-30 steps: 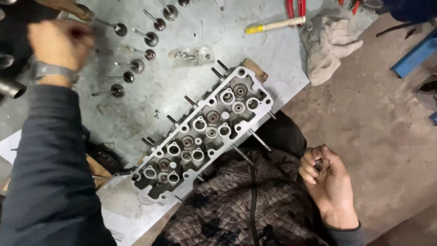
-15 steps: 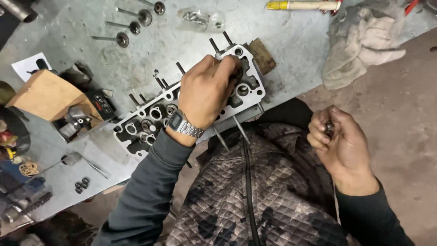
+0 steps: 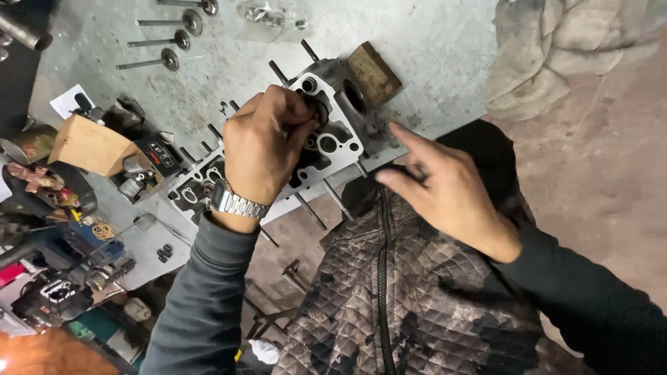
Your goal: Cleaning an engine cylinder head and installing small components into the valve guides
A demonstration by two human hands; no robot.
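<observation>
A grey metal cylinder head [image 3: 335,144] with studs lies slantwise on the workbench [image 3: 431,42]. My left hand [image 3: 267,146], a metal watch on its wrist, rests on top of the head. Its fingertips pinch a small dark round part [image 3: 318,111] at one of the head's bores. My right hand [image 3: 445,187] hovers just off the head's near right corner above my quilted jacket. Its fingers are spread, and I see nothing in them.
Several loose valves [image 3: 167,61] lie at the back left of the bench beside a clear plastic bag [image 3: 267,14]. A wooden block [image 3: 375,73] props the head's far end. A dirty rag [image 3: 556,48] hangs at the right edge. A cardboard box [image 3: 87,146] and clutter fill the left.
My left hand came from the loose valves at the back to the cylinder head and settled at its right end. My right hand opened and moved toward the head.
</observation>
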